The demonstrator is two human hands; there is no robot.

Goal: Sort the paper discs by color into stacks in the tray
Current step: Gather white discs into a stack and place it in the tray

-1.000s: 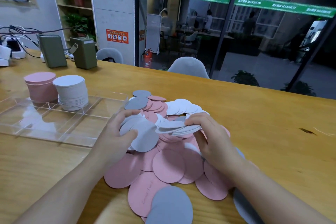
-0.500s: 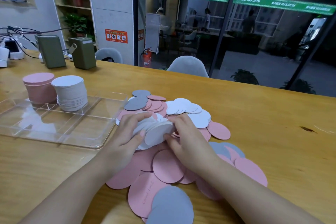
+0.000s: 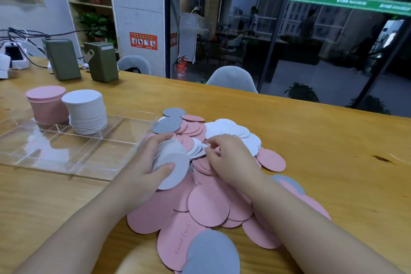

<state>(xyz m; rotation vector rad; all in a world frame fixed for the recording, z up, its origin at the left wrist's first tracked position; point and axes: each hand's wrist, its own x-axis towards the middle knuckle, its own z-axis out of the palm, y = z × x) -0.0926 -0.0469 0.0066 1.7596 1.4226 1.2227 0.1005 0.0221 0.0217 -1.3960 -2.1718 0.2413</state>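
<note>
Left hand point(image 3: 146, 162) curled round a fanned bunch of white discs point(image 3: 172, 162), thumb pressed on the front one; right hand point(image 3: 229, 158) pinching at white discs in the loose heap point(image 3: 209, 204).

Sprawled over the wooden table point(image 3: 322, 151), heap of pink, white and grey discs just right of the clear compartmented tray point(image 3: 66, 151). Stacked in the tray's far compartments: pink stack point(image 3: 47, 104) and white stack point(image 3: 85, 111), side by side. Beyond, two olive-green boxes point(image 3: 82, 60).
</note>
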